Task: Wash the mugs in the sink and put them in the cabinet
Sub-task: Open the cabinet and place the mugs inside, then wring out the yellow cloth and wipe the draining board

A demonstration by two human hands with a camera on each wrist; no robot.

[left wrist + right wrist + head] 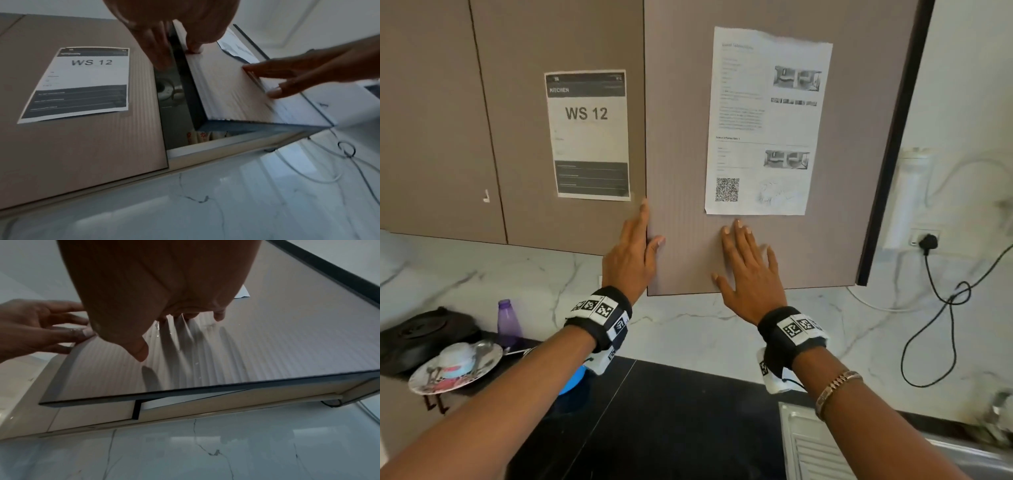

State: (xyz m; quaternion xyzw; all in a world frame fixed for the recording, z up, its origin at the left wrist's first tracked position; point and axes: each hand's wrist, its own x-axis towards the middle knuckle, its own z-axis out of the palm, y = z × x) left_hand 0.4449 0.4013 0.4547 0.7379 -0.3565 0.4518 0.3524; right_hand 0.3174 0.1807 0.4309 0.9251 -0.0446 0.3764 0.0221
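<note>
The cabinet door (756,240) stands ajar, and through the gap a floral mug (198,135) shows on the shelf inside. The left hand (631,255) hooks the door's free edge, thumb in front and fingers (158,53) behind it. At its 3 o'clock, the right hand (751,270) lies flat on the panel, fingers spread. Judging by this, the task is nearly finished, with the door left to close. The sink (962,455) sits at 5 o'clock of the worktop (671,428).

The left hand (174,24) grips the free edge of the partly open cabinet door (232,91), thumb on its face. The right hand (298,71) lies flat against it. Inside, a floral-patterned item (202,135) shows.
</note>
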